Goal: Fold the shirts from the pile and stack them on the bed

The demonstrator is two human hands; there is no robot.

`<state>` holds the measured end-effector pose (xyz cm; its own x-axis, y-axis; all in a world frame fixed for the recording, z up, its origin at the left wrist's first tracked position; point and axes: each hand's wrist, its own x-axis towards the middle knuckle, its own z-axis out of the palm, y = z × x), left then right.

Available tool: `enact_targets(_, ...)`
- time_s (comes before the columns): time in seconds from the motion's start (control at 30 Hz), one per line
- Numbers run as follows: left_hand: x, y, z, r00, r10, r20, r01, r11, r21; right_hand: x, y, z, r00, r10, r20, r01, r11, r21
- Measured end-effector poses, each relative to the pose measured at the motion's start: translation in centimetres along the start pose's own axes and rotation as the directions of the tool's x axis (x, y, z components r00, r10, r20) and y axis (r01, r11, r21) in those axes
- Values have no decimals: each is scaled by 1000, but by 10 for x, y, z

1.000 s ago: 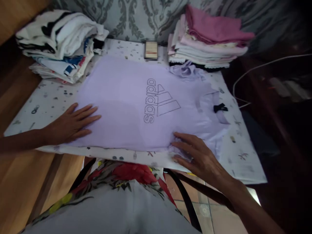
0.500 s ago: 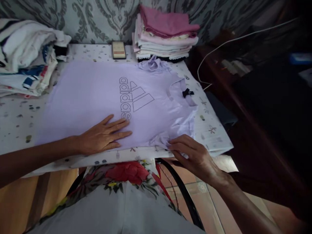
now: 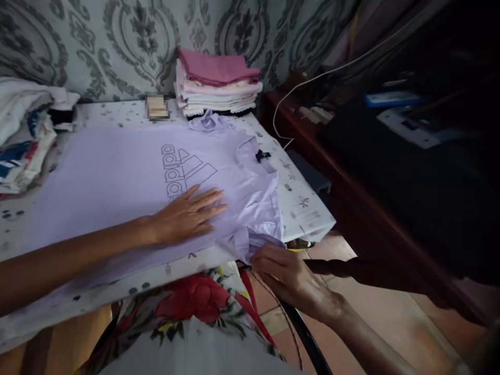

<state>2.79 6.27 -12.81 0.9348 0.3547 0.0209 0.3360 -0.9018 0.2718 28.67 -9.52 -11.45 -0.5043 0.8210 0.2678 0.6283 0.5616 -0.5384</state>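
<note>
A lilac T-shirt [image 3: 117, 172] with an outlined adidas logo lies spread on the table, its neckline toward the right. My left hand [image 3: 187, 216] rests flat on the shirt's front with fingers spread, covering the lower end of the lettering. At the table's near edge, my right hand [image 3: 283, 273] pinches the near sleeve [image 3: 244, 245], which stands out past the edge with its opening showing. Bunched up at the far side is the other sleeve [image 3: 211, 122]. A black tag [image 3: 263, 155] shows inside the collar.
Folded clothes [image 3: 219, 86] form a stack against the patterned wall. Another clothes pile [image 3: 27, 135] sits at the left. A small blurred box [image 3: 157, 107] stands between them. A dark wooden desk [image 3: 375, 219] with a white cable [image 3: 324, 78] is at the right.
My right hand has pulled the near sleeve outward, toward me. My left hand has slid along the shirt toward the collar. The view has turned right.
</note>
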Motion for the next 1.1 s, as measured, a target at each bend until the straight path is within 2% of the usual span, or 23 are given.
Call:
enact_targets(0.1, 27, 17, 9, 991, 118, 63, -117, 993, -19, -3, -4, -2, 1000, -16, 10, 16, 1000, -6)
enact_targets(0.17, 34, 25, 9, 962, 239, 133, -233, 971, -63, -7, -5, -1, 999, -20, -34, 20, 1000, -6)
enact_targets(0.23, 38, 25, 5, 938, 300, 177, -282, 952, -118, -12, -5, 1, 994, -8, -106, 8, 1000, -6)
enact_targets(0.27, 42, 22, 2, 939, 293, 183, -269, 953, -141, -14, -5, 3, 988, -1, -156, 0, 1000, -10)
enact_targets(0.33, 55, 13, -2, 964, 205, 168, -180, 972, -154, -19, -2, 6, 964, 23, -266, -38, 998, -51)
enact_targets(0.43, 83, 4, 3, 991, 51, 127, -41, 996, -78, -24, 5, 12, 913, 113, -392, -203, 959, -198)
enact_targets(0.53, 105, 8, 16, 991, 75, 109, -75, 997, -3, -27, 15, 15, 898, 171, -405, -313, 896, -315)
enact_targets(0.63, 111, 12, 23, 986, 130, 100, -132, 991, 15, -34, 20, 15, 900, 156, -408, -295, 906, -303)
enact_targets(0.77, 110, 7, 18, 989, 88, 120, -93, 995, 42, -47, 15, 15, 891, 107, -440, -218, 953, -211)
enact_targets(0.9, 113, 1, 14, 989, 80, 121, -88, 994, 63, -57, 11, 21, 882, 98, -460, -198, 965, -173)
enact_targets(1.03, 117, -3, 14, 993, 53, 110, -62, 995, 82, -58, 4, 27, 916, 100, -389, -143, 986, -85)
enact_targets(1.1, 118, -7, 15, 997, 16, 81, -24, 996, 90, -56, 0, 26, 936, 120, -332, -122, 992, 16)
